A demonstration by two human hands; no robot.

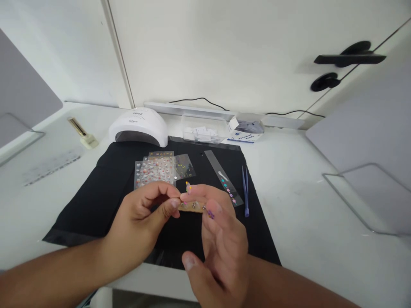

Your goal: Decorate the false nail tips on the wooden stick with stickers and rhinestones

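My left hand [141, 222] is closed in a pinch, thumb against fingertips, at the left end of a short beige strip [192, 208] with small shiny studs along it. My right hand [224, 239] has its palm turned towards me. Its fingers point left and the thumb stands apart, while the fingers lie against the strip and come close to the left fingertips. Orange and purple decorations show on its nails. Behind the hands lie nail sticker sheets [156, 169] with small motifs. A clear strip with coloured flower stickers [227, 188] is on the black mat [105, 188].
Blue tweezers [245, 192] lie at the mat's right edge. A white nail lamp [138, 126] stands behind the mat. Beside it are a clear tray [204, 128] and an alcohol pads box [246, 130]. A nail polish bottle [85, 134] lies on the left.
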